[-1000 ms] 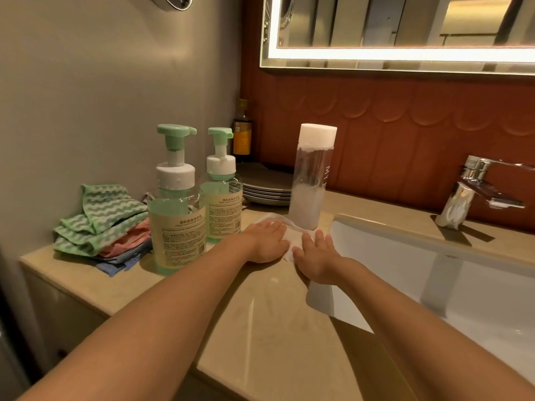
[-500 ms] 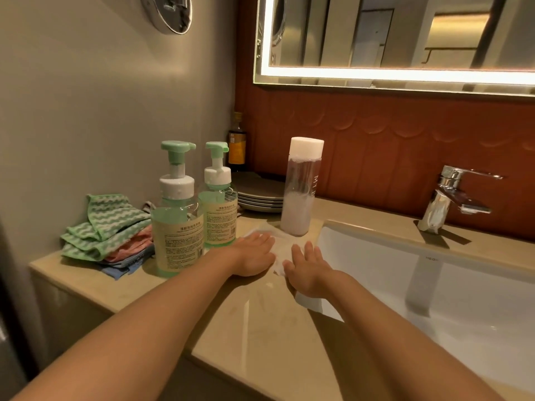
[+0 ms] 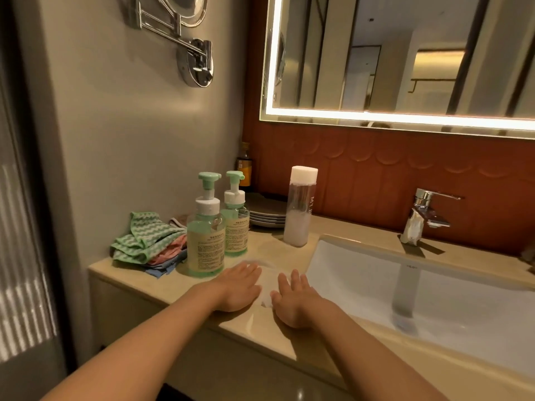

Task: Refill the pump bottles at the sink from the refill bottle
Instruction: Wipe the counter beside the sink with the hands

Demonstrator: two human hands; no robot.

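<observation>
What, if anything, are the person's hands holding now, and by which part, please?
Nothing is gripped: the left hand and right hand rest flat, fingers straight, on a white paper tissue on the beige counter.

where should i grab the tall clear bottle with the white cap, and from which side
Take the refill bottle with the right hand round its straight clear body, about midway, below the white cap. It stands upright by the sink corner, so come from the front on the sink side; the plates sit close on its left.
</observation>
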